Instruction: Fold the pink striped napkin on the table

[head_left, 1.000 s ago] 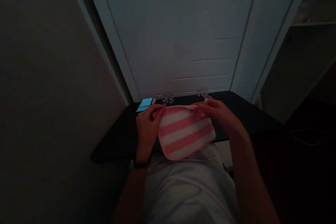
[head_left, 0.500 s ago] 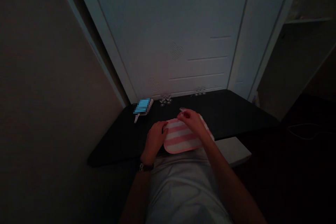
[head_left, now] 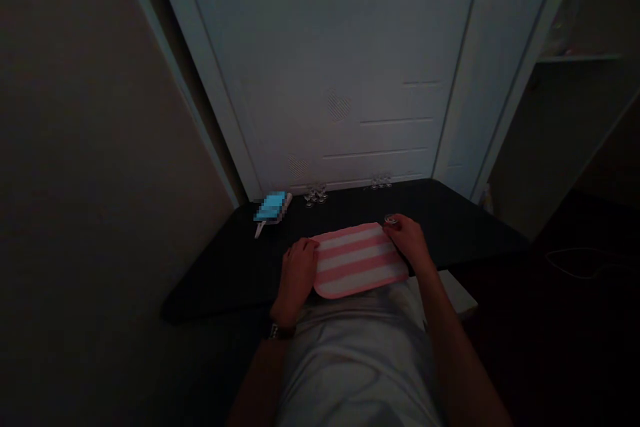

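Note:
A pink-and-white striped cloth [head_left: 360,260] with rounded corners lies flat at the front edge of the dark table. My left hand [head_left: 297,272], with a watch [head_left: 281,331] on its wrist, rests along the cloth's left edge, its fingers loosely spread. Off the cloth's far right corner, my right hand [head_left: 407,240] pinches a small clear glass-like piece [head_left: 391,219]; the fingers hide part of it. Similar small clear pieces stand in a left group [head_left: 315,195] and a right group [head_left: 381,181] at the back of the table.
Toward the back left of the black table [head_left: 225,267] lies a phone-like device [head_left: 273,207], its bright screen blurred. A white panelled door [head_left: 320,47] rises behind. Below the table's right front, a white box [head_left: 453,293] shows partly. A thin cable [head_left: 575,273] lies farther right.
My right hand has moved right, from over the cloth to its far right corner, carrying the clear piece. More of the cloth shows. My left hand stays by its left edge.

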Demonstrator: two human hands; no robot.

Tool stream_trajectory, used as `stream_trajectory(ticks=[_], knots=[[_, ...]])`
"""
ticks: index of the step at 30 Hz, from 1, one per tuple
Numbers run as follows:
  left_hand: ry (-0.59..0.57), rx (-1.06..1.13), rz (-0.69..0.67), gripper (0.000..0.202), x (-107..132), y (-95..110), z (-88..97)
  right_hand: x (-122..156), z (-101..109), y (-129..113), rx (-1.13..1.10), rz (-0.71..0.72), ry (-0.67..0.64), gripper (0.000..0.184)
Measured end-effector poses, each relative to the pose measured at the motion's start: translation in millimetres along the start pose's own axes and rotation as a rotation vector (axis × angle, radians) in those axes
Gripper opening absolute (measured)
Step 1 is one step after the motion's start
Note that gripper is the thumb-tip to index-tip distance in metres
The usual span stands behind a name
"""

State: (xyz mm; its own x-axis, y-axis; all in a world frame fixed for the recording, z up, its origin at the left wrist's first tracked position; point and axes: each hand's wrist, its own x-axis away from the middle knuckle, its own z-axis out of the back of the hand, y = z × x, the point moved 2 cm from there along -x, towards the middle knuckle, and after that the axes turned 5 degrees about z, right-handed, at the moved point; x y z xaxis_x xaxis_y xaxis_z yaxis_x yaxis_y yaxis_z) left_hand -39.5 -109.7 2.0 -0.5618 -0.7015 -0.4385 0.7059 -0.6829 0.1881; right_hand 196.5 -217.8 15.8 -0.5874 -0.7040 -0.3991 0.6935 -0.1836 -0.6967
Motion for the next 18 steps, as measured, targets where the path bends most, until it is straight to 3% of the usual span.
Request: stream_trajectory(ticks=[2,6,9,12,18], knots=[[0.011,0.007,-0.011,0.024,1,0,0.0,3,-13,-22,-0.073,0.076,-0.037,0.019],[0.028,0.018,-0.032,0.025,4,1,0.8,15,-59,-79,-0.152,0.257,-0.196,0.016],[0.033,0.025,-0.034,0.025,6,3,1.9,23,-83,-97,-0.127,0.279,-0.279,0.015],[0.017,0.02,-0.014,0.026,7,5,2.6,23,-75,-78,-0.131,0.245,-0.274,0.02],[0.049,0.091,-0.011,0.025,7,3,1.7,8,-2,2,-0.077,0.006,-0.064,0.022]])
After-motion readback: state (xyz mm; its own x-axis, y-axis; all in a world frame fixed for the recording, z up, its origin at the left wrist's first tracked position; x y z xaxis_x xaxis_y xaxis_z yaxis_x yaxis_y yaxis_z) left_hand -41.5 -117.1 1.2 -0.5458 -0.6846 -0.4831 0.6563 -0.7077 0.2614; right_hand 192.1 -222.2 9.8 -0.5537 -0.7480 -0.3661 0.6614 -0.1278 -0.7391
